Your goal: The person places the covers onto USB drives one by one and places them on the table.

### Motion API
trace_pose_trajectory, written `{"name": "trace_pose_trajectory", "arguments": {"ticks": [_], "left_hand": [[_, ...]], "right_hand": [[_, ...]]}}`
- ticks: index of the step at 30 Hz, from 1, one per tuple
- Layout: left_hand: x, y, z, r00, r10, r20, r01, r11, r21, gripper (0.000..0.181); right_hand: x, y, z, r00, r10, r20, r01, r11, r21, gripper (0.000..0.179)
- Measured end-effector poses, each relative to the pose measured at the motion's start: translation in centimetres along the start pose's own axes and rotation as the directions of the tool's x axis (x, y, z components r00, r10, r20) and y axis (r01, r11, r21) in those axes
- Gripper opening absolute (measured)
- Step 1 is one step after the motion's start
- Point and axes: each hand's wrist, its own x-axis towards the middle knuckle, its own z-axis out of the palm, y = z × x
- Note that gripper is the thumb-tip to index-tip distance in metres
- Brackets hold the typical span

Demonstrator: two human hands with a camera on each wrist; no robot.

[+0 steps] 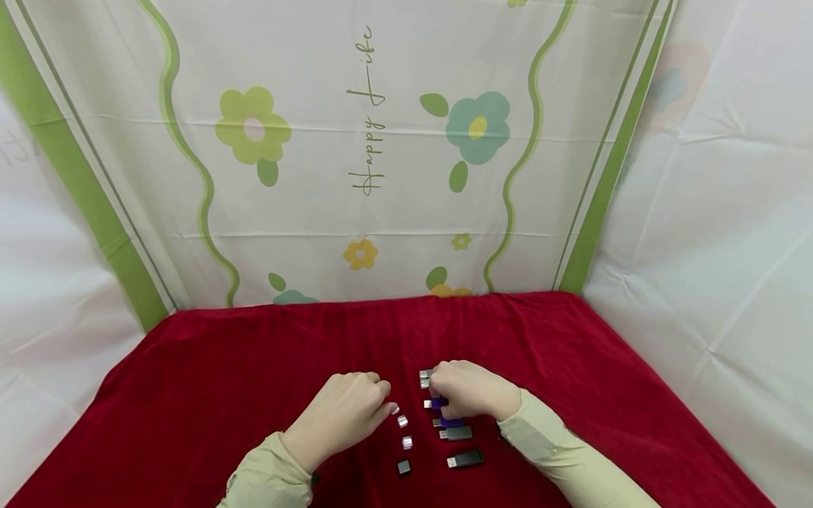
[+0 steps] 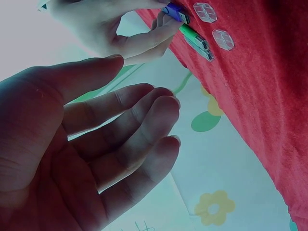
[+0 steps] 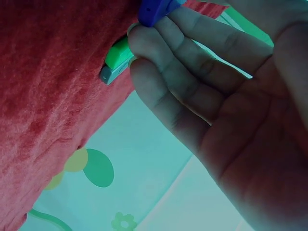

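My left hand [image 1: 346, 409] hovers just left of a column of small clear caps [image 1: 407, 442]. Its fingers are loosely bent in the left wrist view, with nothing between thumb and fingertips. On the right, my right hand [image 1: 473, 389] reaches down over a column of USB flash drives and pinches a purple USB drive [image 2: 175, 12], whose metal plug points out from the fingers. Another purple drive [image 1: 451, 422] lies close by in the head view, partly covered by the hand. Beyond the fingertips lie a green drive [image 3: 118, 53] and a grey-green drive [image 3: 111, 72].
Nearer me on the red cloth [image 1: 254, 423] are a grey USB drive [image 1: 459, 433], a black USB drive [image 1: 466, 459] and a dark cap [image 1: 404, 467]. A printed white curtain [image 1: 305, 176] hangs behind the table, with white sheets at both sides.
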Motion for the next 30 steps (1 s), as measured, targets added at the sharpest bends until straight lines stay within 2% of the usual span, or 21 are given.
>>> {"name": "trace_pose_trajectory", "arguments": {"ticks": [7, 21, 24, 30], "left_hand": [[0.0, 0.0, 0.0, 1.0, -0.003, 0.004, 0.003, 1.0, 0.0, 0.034], [-0.1, 0.1, -0.1, 1.0, -0.006, 0.001, 0.006, 1.0, 0.006, 0.037], [-0.1, -0.1, -0.1, 1.0, -0.015, 0.013, 0.014, 1.0, 0.008, 0.036], [-0.2, -0.5, 0.4, 0.996, -0.05, 0.075, 0.052, 0.998, -0.022, 0.034]], "right_hand": [[0.0, 0.0, -0.2, 1.0, 0.001, 0.0, -0.001, 1.0, 0.012, 0.043], [-0.2, 0.4, -1.0, 0.998, 0.0, -0.055, 0.003, 0.998, 0.06, 0.04], [-0.3, 0.4, -1.5, 0.997, 0.001, -0.08, 0.006, 0.996, 0.083, 0.039], [-0.6, 0.9, -2.7, 0.99, 0.018, -0.139, 0.0, 0.992, 0.127, 0.035]]}}
